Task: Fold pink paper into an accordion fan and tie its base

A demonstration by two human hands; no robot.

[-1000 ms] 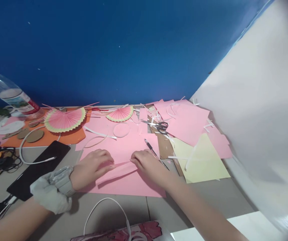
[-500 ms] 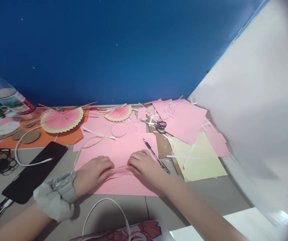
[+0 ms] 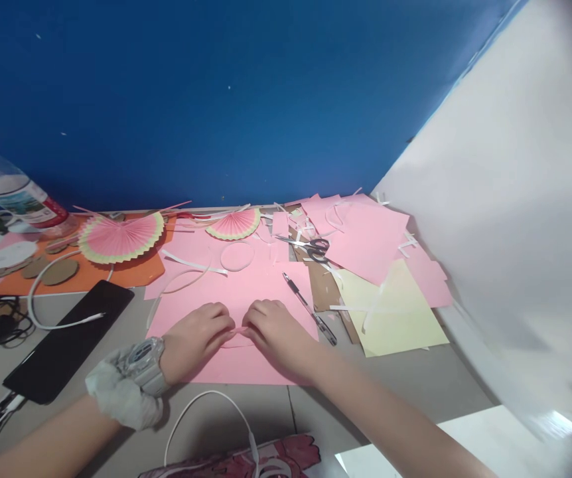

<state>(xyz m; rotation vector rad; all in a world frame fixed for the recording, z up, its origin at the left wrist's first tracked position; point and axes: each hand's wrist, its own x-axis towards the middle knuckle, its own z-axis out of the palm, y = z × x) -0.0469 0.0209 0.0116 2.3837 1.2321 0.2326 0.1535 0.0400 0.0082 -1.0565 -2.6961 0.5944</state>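
Note:
Close together over a large pink sheet point(image 3: 266, 368), my two hands pinch a narrow folded strip of pink paper point(image 3: 239, 330). My left hand point(image 3: 202, 337), with a watch and a pale scrunchie at the wrist, is closed on the strip's left part. On its right part my right hand point(image 3: 276, 332) is closed too. Only a short middle stretch of the strip shows; the fingers hide the rest. Just right of my right hand lies a pen point(image 3: 310, 309). Behind the hands a thin ring point(image 3: 237, 255) rests on pink paper.
Black-handled scissors point(image 3: 316, 247) lie among paper scraps. Two pleated pink paper fans point(image 3: 121, 238) with yellow edges stand at the back. A yellow sheet point(image 3: 405, 325) is at right; a black phone point(image 3: 70, 342), white cable point(image 3: 32, 299) and plastic bottle point(image 3: 22, 199) are at left.
Both hands have moved inward along the pink strip and are nearer each other, so less of it shows between them. The view has shifted slightly.

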